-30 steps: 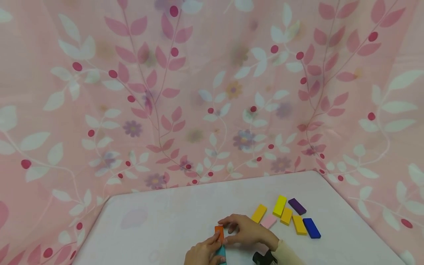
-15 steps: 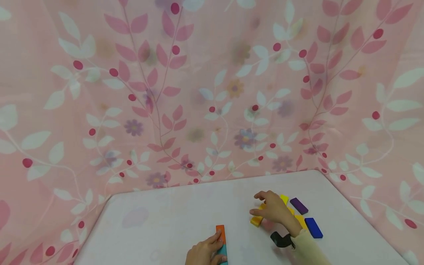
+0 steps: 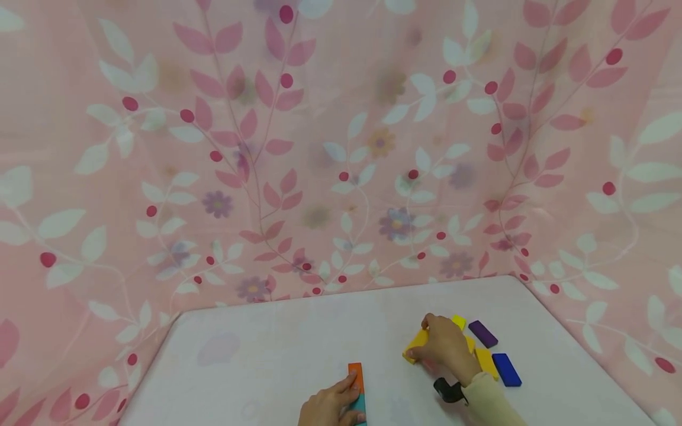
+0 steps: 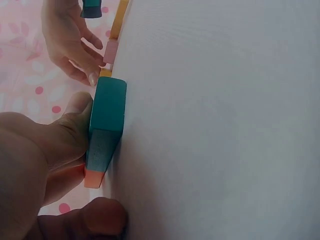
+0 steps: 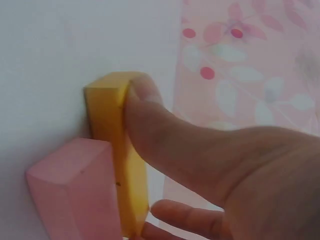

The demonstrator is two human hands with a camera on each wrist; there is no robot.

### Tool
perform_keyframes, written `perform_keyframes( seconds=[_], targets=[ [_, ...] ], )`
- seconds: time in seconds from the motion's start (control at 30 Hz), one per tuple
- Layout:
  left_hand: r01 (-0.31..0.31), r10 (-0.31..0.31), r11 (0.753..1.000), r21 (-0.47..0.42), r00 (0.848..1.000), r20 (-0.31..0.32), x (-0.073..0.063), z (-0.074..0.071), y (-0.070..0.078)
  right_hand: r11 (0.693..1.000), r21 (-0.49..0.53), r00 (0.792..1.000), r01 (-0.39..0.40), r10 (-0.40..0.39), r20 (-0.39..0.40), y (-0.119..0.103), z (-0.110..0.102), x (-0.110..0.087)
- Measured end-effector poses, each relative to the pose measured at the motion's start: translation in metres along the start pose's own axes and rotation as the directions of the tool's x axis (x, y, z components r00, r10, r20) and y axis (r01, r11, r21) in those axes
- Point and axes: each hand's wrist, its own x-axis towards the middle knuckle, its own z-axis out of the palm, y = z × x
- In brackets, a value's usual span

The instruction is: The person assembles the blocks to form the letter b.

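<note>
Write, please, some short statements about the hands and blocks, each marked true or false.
1. The left hand touches the orange block. True.
2. Both hands touch the orange block. False: the right hand touches a yellow block.
3. The orange block and the teal block lie in a line. True.
4. Every block lies left of the left hand. False: the blue block lies to its right.
5. The pink block lies beside that yellow block. True.
</note>
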Motion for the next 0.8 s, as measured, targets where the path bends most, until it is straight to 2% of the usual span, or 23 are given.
perform_keyframes(
  seconds=[0.27,0.53,0.8],
  targets=[
    [-0.012,0.012,1.000,-0.013,0.999,-0.034,-0.002,0.000,0.001,0.999,-0.033,0.999,0.039,-0.040,-0.030,-0.001,0.013,0.006],
    [0.008,-0.008,1.000,-0.017,0.999,-0.043,-0.003,-0.003,0.004,0.989,-0.048,0.987,0.140,-0.143,-0.071,-0.001,0.024,0.011],
    [0.020,-0.023,0.998,-0.057,0.999,-0.046,-0.003,-0.002,0.006,0.984,-0.060,0.984,0.169,-0.172,-0.047,-0.004,0.029,0.022]
  ],
)
